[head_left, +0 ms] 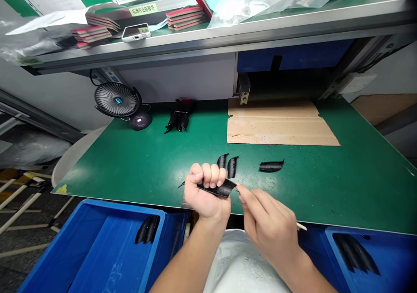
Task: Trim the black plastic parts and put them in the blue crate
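Observation:
My left hand (pixel 208 193) is closed around a curved black plastic part (pixel 224 189), its broad end pointing right and its thin tip showing at the left of the fist. At that broad end, my right hand (pixel 270 219) is closed, thumb and forefinger pinched at the part's edge. A pale, stick-like end (pixel 301 226) pokes out behind the right hand; it looks like the handle of a slim tool, mostly hidden. Just beyond the left fist lie two similar black parts (pixel 232 167), side by side. Another black part (pixel 271 166) rests farther right on the green table (pixel 146 162).
Blue bins (pixel 97 206) with black parts stand below the table's front edge, left and right. A small fan (pixel 117 100), a bundle of black parts (pixel 178 116) and a cardboard sheet (pixel 280 126) are at the back. Overhead, a shelf (pixel 195 41) holds a phone and red-edged stacks.

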{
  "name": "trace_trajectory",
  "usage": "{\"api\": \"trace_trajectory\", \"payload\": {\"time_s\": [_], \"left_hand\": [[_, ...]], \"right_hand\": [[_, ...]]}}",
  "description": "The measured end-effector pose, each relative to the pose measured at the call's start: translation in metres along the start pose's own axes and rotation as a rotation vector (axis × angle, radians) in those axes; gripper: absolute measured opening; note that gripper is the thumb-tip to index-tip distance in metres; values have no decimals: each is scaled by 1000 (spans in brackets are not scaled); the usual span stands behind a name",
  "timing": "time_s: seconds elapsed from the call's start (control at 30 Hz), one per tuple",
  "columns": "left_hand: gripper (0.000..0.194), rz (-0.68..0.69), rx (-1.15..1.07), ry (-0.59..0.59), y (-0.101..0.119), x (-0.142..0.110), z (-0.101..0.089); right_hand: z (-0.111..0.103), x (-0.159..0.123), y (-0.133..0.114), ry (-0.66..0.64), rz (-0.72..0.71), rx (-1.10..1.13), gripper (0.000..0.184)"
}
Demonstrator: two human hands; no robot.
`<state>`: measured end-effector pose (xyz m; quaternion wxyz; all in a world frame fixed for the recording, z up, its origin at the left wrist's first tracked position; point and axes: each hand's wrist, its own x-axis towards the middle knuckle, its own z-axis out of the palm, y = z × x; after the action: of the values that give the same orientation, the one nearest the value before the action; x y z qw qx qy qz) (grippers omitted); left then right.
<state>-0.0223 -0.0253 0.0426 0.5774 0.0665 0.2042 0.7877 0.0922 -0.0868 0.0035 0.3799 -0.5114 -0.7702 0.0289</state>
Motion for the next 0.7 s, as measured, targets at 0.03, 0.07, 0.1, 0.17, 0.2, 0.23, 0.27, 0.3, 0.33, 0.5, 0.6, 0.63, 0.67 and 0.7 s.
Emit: {"api": "trace_trajectory", "payload": {"time_s": [0.03, 0.07, 0.1, 0.17, 0.2, 0.23, 0.27, 0.3, 0.33, 0.5, 0.6, 0.63, 0.67, 0.7], "left_hand": [[30, -36, -25, 44, 1, 2, 0], [30, -69, -47, 83, 1, 4, -1], [30, -99, -64, 114, 1, 5, -1], [30, -143, -85, 146, 1, 7, -1], [31, -161, -88, 147, 0, 7, -2], [31, -180, -84, 139, -1, 7, -1], [31, -196, -74, 123, -2, 7, -1], [32, -210, -55, 99, -4, 6, -1], [32, -222, -29, 71, -7, 6, -1], [25, -311, 305, -178, -33, 2, -16], [11, -319, 860, -521, -58, 9, -41], [26, -276, 1085, -659, -67, 13, -51], [40, -210, 1297, -792, -77, 20, -60], [47, -132, 1485, -908, -86, 27, -69]], "right_hand": [[0, 0, 1, 43, 19, 86, 33], [-1, 0, 1, 73, 67, 195, 33], [-1, 2, 2, 92, 146, 315, 32], [-1, 7, 2, 91, 357, 542, 26], [0, 11, 2, 67, 461, 637, 23], [0, 14, 1, 24, 548, 713, 22], [1, 18, 1, -27, 607, 765, 20], [1, 21, 1, -82, 642, 792, 20], [2, 23, 1, -128, 654, 790, 19], [0, 5, 22, -110, 630, 457, 21], [-6, -30, 62, -70, 828, 253, 28], [-9, -44, 81, -54, 924, 176, 30], [-12, -57, 100, -51, 1007, 82, 30], [-15, -69, 119, -73, 1070, -13, 29]]}}
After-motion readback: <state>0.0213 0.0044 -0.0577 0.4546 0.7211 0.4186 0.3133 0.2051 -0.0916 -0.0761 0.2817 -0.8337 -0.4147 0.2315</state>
